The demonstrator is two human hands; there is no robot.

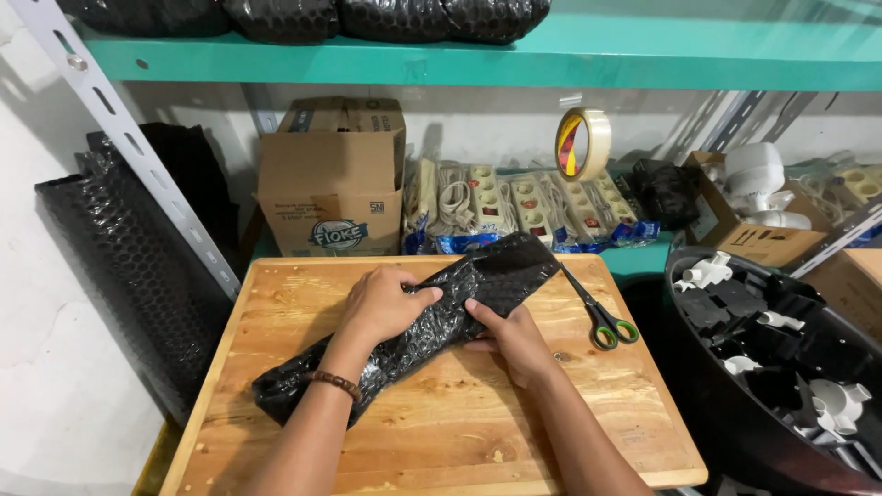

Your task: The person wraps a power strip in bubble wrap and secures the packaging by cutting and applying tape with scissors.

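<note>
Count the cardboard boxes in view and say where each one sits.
3. One cardboard box stands on the shelf behind the wooden board; a smaller open box sits at right holding white parts; a third box is cut off at the right edge. Others may be hidden.

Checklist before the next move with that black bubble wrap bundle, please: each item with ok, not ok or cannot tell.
1. Both hands on the bundle: ok; left hand on top, right hand at its near edge.
2. Bundle fully on the board: ok.
3. Scissors lying apart from the hands: ok.
4. Tape roll in view: ok, on the shelf behind.
5. Bundle taped shut: cannot tell.
6. What is inside: cannot tell.
</note>
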